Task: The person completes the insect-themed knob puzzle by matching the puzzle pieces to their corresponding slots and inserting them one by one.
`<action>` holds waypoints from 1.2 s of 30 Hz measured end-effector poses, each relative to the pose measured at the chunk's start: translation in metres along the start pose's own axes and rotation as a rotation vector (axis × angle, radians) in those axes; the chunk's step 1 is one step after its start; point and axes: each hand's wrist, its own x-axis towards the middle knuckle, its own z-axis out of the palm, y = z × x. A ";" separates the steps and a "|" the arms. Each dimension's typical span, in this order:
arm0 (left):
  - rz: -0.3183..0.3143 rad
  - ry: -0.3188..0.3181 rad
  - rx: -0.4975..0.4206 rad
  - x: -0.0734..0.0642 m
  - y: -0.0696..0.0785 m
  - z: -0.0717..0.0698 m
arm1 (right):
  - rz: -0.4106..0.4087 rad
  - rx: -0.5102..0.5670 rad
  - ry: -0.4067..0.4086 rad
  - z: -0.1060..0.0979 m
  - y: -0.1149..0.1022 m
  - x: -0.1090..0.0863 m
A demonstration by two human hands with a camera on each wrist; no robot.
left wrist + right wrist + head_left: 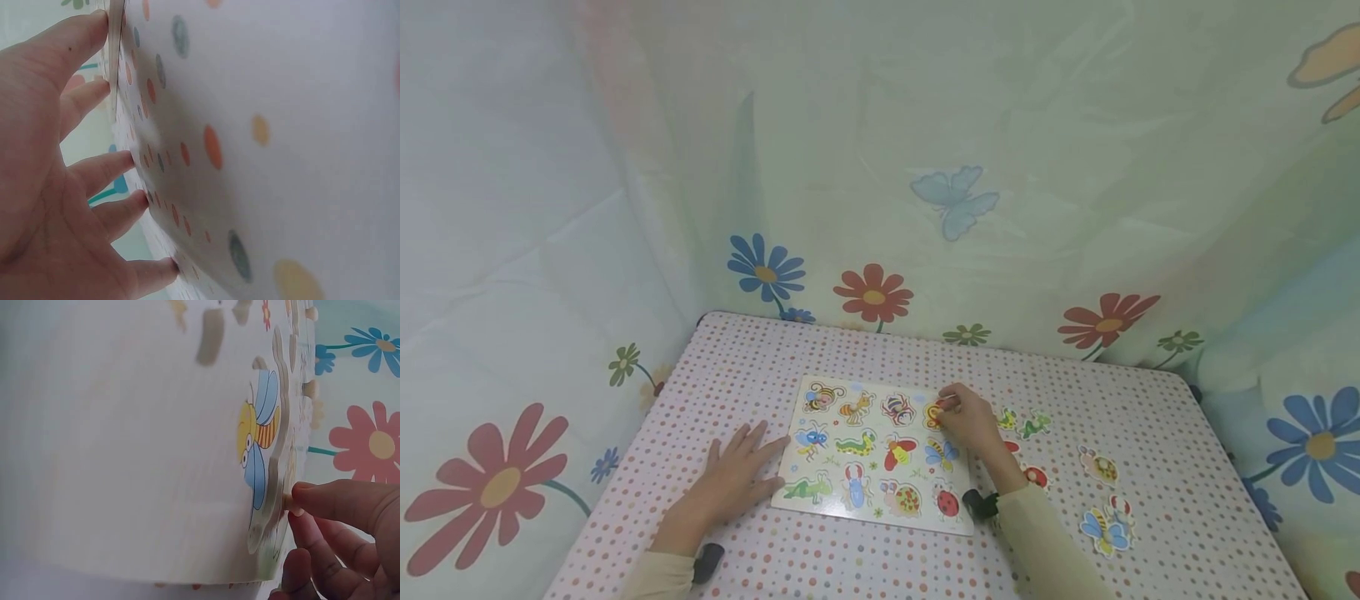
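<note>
A wooden peg puzzle board (917,522) with insect pictures lies on the dotted table. At its upper right corner my right hand (970,421) pinches a small wooden knob (294,504) between thumb and fingertips. That knob belongs to a yellow-and-red puzzle piece (932,414), partly covered by my fingers. The printed blue-winged bee (255,447) lies just beside it on the board. My left hand (733,475) has its fingers spread, thumb and index fingertip against the board's left edge. In the left wrist view, the other fingertips rest on the dotted cloth (300,156).
Loose pieces lie right of the board: a grasshopper (1035,425), a ladybug (1036,477) partly behind my right forearm, a snail (1101,467), and a blue-winged bee (1105,532) overlapping a stag beetle (1122,507). A flowered curtain (850,167) surrounds the table's back and sides.
</note>
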 end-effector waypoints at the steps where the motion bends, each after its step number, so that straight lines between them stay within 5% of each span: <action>1: 0.001 -0.001 -0.001 0.000 0.000 0.000 | 0.005 -0.002 0.000 0.000 0.000 0.000; 8: 0.002 0.000 -0.003 0.000 0.000 0.000 | -0.005 0.035 -0.002 -0.007 -0.001 -0.003; 18: 0.012 0.007 0.006 0.001 0.000 0.000 | -0.119 0.002 0.098 -0.041 0.001 -0.019; 27: 0.015 0.010 0.005 -0.001 0.002 -0.002 | -0.148 -0.047 0.191 -0.081 0.008 -0.052; 36: 0.003 0.009 0.007 -0.003 0.004 -0.003 | -0.197 -0.112 0.289 -0.113 0.042 -0.086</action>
